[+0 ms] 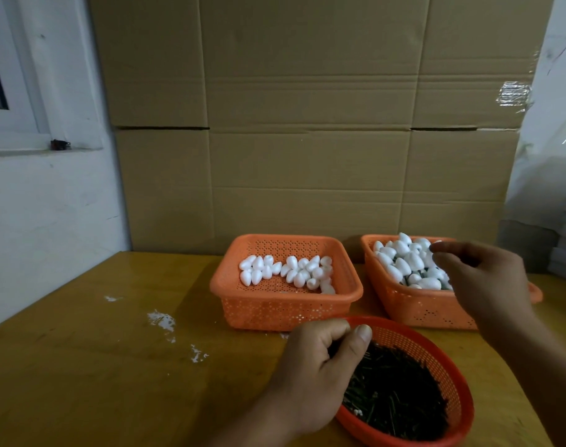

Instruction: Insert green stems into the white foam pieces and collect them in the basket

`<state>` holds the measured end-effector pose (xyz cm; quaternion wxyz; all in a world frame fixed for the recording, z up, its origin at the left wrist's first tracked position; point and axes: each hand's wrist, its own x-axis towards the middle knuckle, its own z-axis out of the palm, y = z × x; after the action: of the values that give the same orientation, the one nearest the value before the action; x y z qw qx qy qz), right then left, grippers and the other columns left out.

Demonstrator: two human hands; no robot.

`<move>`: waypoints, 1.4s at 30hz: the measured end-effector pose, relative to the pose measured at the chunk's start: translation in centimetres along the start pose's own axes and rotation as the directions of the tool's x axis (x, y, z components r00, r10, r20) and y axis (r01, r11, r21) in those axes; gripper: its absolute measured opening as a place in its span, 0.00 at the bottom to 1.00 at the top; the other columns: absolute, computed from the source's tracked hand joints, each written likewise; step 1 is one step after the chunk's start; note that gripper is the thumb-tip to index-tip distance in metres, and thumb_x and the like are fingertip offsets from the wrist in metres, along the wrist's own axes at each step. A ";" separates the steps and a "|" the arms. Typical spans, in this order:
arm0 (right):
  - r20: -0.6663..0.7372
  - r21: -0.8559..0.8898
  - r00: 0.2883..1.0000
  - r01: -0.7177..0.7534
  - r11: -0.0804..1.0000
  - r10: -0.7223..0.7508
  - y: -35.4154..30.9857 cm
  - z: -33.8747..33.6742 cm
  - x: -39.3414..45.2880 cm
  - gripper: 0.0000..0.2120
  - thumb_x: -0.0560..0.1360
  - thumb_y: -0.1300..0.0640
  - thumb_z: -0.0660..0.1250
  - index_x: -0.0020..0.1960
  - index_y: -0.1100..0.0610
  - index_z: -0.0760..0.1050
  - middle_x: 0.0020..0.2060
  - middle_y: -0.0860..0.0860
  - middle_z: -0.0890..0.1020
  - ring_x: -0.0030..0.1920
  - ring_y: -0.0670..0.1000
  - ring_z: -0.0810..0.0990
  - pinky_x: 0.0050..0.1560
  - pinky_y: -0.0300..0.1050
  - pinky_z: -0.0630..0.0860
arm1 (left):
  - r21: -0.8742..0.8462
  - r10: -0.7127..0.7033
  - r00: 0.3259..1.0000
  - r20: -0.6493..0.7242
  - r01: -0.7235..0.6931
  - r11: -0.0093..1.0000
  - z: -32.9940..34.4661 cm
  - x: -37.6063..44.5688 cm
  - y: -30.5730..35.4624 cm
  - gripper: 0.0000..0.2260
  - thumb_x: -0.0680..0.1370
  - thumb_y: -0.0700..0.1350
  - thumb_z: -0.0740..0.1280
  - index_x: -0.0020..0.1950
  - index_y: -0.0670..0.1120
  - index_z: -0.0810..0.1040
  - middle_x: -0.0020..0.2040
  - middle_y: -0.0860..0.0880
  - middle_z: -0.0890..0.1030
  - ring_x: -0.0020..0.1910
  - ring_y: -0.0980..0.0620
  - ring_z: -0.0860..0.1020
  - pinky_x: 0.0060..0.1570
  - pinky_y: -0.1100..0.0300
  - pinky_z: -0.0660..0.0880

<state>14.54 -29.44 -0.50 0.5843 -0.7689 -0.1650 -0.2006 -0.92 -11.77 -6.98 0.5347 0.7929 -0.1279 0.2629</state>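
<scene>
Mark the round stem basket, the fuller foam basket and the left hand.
round stem basket (pixel 449 366), head view, bare far rim
fuller foam basket (pixel 413 309), head view, front wall
left hand (pixel 317 372), head view, back of hand

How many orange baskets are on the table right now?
3. A square basket sits mid-table with a thin layer of foam pieces, another to its right is heaped with them, and a round basket of green stems is nearest. No more show.

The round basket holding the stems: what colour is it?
Red-orange mesh plastic, the round basket shows in the head view, nearest the camera.
</scene>
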 end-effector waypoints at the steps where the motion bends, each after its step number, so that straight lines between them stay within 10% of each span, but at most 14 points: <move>1: 0.017 0.033 1.000 0.018 0.999 -0.018 -0.7 -0.2 -1.1 0.11 0.77 0.62 0.70 0.44 0.45 0.81 0.40 0.39 0.81 0.41 0.41 0.80 0.41 0.41 0.75 | -0.004 0.001 1.000 -0.007 -0.001 1.000 0.0 0.0 0.0 0.25 0.79 0.61 0.62 0.33 0.41 0.69 0.28 0.43 0.69 0.28 0.51 0.68 0.30 0.52 0.66; 21: 0.313 0.055 0.918 0.238 0.970 -0.243 -1.1 0.2 -7.0 0.12 0.67 0.39 0.69 0.37 0.47 0.80 0.27 0.52 0.80 0.24 0.47 0.74 0.24 0.36 0.69 | 0.195 -0.237 0.936 -0.259 0.291 0.936 -7.1 7.9 -1.8 0.09 0.80 0.43 0.68 0.40 0.46 0.75 0.28 0.54 0.79 0.25 0.58 0.75 0.26 0.64 0.70; 28: 0.433 -0.110 0.856 0.361 0.926 -0.282 -0.6 1.2 -8.0 0.09 0.72 0.51 0.74 0.35 0.48 0.80 0.28 0.42 0.80 0.25 0.43 0.75 0.25 0.31 0.67 | 0.719 -0.433 0.862 -0.263 0.475 0.508 -11.7 14.0 -6.2 0.06 0.78 0.42 0.64 0.48 0.47 0.81 0.46 0.47 0.85 0.43 0.47 0.84 0.44 0.51 0.82; 32: 0.449 -0.155 0.842 0.403 0.902 -0.299 -0.5 1.2 -8.0 0.09 0.71 0.52 0.76 0.34 0.48 0.80 0.30 0.38 0.80 0.30 0.43 0.78 0.27 0.31 0.68 | 0.792 -0.594 0.770 -0.231 0.504 0.345 -12.7 15.1 -7.4 0.04 0.76 0.40 0.69 0.48 0.44 0.82 0.47 0.45 0.85 0.40 0.51 0.82 0.35 0.59 0.77; 35: 0.453 -0.166 0.840 0.410 0.897 -0.300 -0.3 1.2 -7.9 0.09 0.71 0.52 0.76 0.34 0.49 0.80 0.30 0.40 0.81 0.30 0.44 0.79 0.28 0.34 0.70 | 0.773 -0.721 0.663 -0.201 0.560 0.299 -12.4 15.8 -8.0 0.03 0.76 0.42 0.69 0.42 0.46 0.81 0.45 0.45 0.87 0.45 0.49 0.85 0.48 0.55 0.82; 42: 0.483 -0.175 0.822 0.428 0.887 -0.301 0.0 1.4 -7.8 0.10 0.70 0.54 0.78 0.33 0.48 0.79 0.31 0.39 0.80 0.30 0.44 0.78 0.28 0.32 0.69 | 0.906 -0.749 0.637 -0.183 0.404 0.123 -11.3 16.0 -9.5 0.21 0.81 0.44 0.65 0.74 0.46 0.69 0.66 0.45 0.77 0.52 0.47 0.81 0.54 0.55 0.79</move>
<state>7.96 -28.20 -4.77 0.3688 -0.8210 -0.4090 -0.1504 13.78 3.59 -2.24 0.0519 0.9576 0.2722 -0.0786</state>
